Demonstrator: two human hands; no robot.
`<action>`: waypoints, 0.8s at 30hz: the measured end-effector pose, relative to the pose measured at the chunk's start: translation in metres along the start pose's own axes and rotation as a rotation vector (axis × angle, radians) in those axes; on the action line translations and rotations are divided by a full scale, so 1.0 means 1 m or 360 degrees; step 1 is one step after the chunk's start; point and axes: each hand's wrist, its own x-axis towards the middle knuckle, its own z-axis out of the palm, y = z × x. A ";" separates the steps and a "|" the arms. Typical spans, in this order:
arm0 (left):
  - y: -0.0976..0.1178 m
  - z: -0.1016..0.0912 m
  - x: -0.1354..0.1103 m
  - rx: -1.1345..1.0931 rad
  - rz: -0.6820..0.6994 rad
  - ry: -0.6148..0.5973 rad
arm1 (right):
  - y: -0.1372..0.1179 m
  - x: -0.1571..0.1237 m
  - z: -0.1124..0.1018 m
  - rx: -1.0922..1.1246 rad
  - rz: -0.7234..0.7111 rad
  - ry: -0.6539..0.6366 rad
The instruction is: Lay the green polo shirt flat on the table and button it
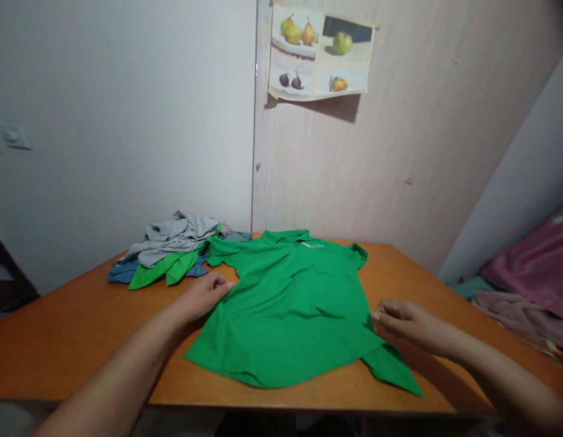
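A green polo shirt [303,303] lies spread on the table, collar at the far side and hem towards me. Small white lettering marks its chest, and creases run across the middle. My left hand [211,294] is closed at the shirt's left side edge, below the sleeve, with the fingertips partly hidden. At the right side edge, my right hand [404,321] is closed in a pinch on the fabric, its palm raised above the table. Beneath that hand, the lower right corner of the shirt sticks out in a twisted flap.
A heap of clothes [172,243], grey, bright green and blue, lies at the table's back left, touching the left sleeve. The orange-brown table [81,340] meets a wall behind. Fruit pictures [320,54] hang there. Pink bedding [531,273] lies beyond the right edge.
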 end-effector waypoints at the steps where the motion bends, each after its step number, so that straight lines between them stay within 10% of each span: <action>1: -0.001 -0.002 -0.009 0.0022 0.0021 0.0052 | 0.002 -0.009 0.001 -0.0044 0.0005 -0.0024; 7: 0.012 -0.017 -0.066 0.0137 0.0060 0.0072 | 0.025 -0.032 0.024 -0.0225 0.0046 -0.0020; 13: 0.035 -0.032 -0.110 0.0298 0.0090 -0.0356 | 0.042 -0.022 0.036 -0.0116 -0.0071 0.0228; 19: 0.042 -0.023 -0.121 0.0456 0.0204 -0.0347 | 0.019 -0.023 0.020 0.0372 -0.0112 0.0642; 24: 0.054 -0.031 -0.118 -0.0156 0.0287 -0.0170 | -0.013 -0.040 -0.006 0.0709 0.0040 0.0772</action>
